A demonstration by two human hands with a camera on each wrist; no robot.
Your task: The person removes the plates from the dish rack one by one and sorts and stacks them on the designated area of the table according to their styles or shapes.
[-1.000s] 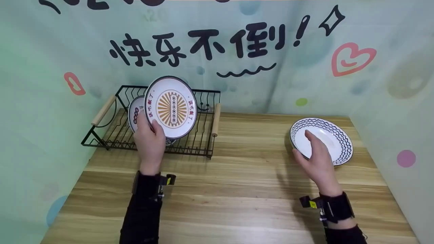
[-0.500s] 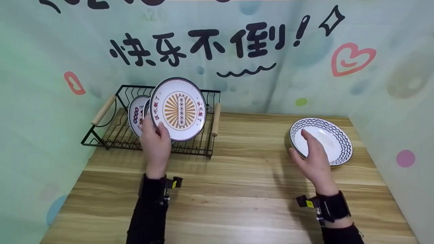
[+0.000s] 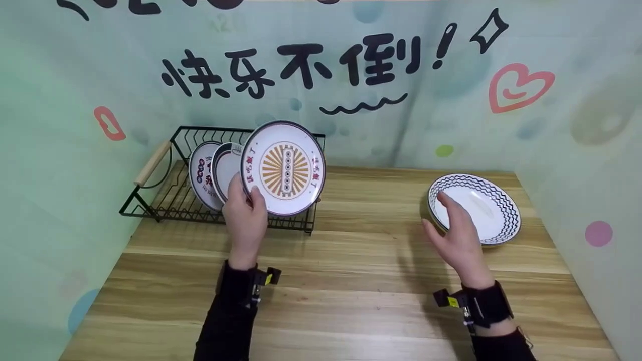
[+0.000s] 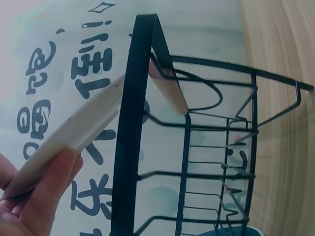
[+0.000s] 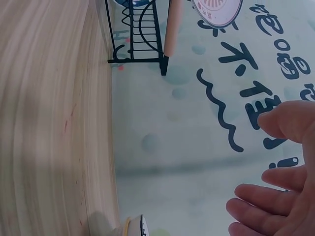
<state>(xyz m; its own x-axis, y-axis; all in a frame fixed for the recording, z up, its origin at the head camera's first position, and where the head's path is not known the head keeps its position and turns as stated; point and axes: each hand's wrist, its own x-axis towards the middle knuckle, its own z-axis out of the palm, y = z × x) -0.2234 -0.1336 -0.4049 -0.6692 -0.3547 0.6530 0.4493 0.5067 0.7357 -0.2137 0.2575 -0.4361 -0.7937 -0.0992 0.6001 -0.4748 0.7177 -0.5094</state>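
Observation:
In the head view my left hand (image 3: 246, 220) grips the lower left rim of a round white plate (image 3: 286, 168) with a dark edge and an orange sunburst print. The plate is held up in front of the right part of a black wire dish rack (image 3: 168, 216). The left wrist view catches this plate (image 4: 74, 128) nearly edge-on between thumb and fingers. My right hand (image 3: 459, 240) holds nothing, its fingers spread and relaxed, as the right wrist view confirms. Behind it sits a white bowl (image 3: 484, 205) with a black wavy border, partly covered by the hand.
Two dishes stand in the rack: a printed white plate (image 3: 201, 175) and, beside it, a dark-rimmed dish (image 3: 226, 165). A wooden handle (image 3: 153, 163) tops the rack's left side. The wooden tabletop (image 3: 346, 281) meets patterned cloth walls (image 3: 371, 135) at back and sides.
My left hand has carried the plate to the right and slightly down, uncovering the second dish in the rack. The right hand has drifted a little left. The bowl stays put.

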